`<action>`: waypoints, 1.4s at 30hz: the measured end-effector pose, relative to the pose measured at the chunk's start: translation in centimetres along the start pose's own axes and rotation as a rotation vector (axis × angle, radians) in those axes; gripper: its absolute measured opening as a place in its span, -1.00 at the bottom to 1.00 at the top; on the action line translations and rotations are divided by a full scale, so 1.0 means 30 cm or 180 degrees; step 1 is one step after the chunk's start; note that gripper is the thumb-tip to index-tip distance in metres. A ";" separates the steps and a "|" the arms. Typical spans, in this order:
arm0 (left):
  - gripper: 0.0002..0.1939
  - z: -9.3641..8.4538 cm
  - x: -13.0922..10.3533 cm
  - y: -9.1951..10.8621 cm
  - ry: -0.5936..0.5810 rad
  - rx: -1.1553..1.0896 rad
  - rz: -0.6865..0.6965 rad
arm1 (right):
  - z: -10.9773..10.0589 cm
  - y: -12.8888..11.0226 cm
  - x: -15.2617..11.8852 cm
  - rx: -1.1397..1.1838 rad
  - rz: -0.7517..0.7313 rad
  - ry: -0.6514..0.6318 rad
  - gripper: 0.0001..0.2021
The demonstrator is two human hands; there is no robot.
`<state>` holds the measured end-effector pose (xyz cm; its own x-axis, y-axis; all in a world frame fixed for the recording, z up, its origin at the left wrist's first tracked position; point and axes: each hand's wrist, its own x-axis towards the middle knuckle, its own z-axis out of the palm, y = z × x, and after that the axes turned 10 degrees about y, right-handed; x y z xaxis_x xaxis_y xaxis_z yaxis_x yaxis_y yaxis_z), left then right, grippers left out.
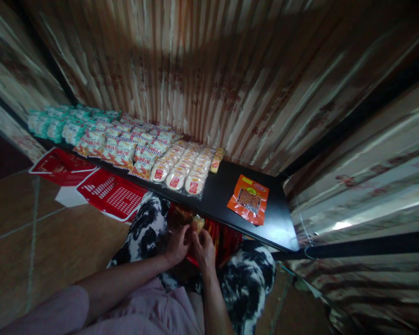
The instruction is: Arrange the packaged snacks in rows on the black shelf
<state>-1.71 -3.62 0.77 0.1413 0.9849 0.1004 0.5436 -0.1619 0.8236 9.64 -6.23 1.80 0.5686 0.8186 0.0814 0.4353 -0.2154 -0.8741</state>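
- While much of the print is too small to read, the flat orange plastic pouch (249,200) plainly carries pale lettering on a red badge at its upper edge, a yellow block at its upper left corner and a panel of brown strips in its middle.
- The white-and-orange packets with blue-striped ends (118,151) bear large red Chinese characters, too blurred to make out.
- The round white cakes in clear film (176,180) each show a red label; its small text is illegible.
- The teal-and-white packets (73,132) have writing lost to blur.
- One orange pouch lies by itself toward the right end of the long black shelf (216,197).
- Three round cakes make the front row, with more rows behind; the striped and teal packets overlap too much for a sure count.
- One small yellow packet with a red patch (215,163) stands just right of the cakes.
- Two red plastic baskets with white rims (113,190) sit on the floor at left.
- The small shiny golden-yellow packet (197,223) is just below the shelf's front edge, between the knees, above a dim red container (192,258).
- The right hand (206,251) pinches that packet's lower edge with its fingertips.
- The left hand (176,246) has bent fingers right beside it; whether they grip, I cannot tell.
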 end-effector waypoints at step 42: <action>-0.69 0.043 0.327 0.318 0.0337 -0.0776 0.0543 | -0.095 -0.197 0.374 -0.0609 -0.0379 0.0532 -0.54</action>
<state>5.93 4.41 8.91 0.1195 0.9478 0.2956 0.3034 -0.3184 0.8981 15.44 2.71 9.24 0.6059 0.7484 0.2699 0.6209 -0.2327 -0.7486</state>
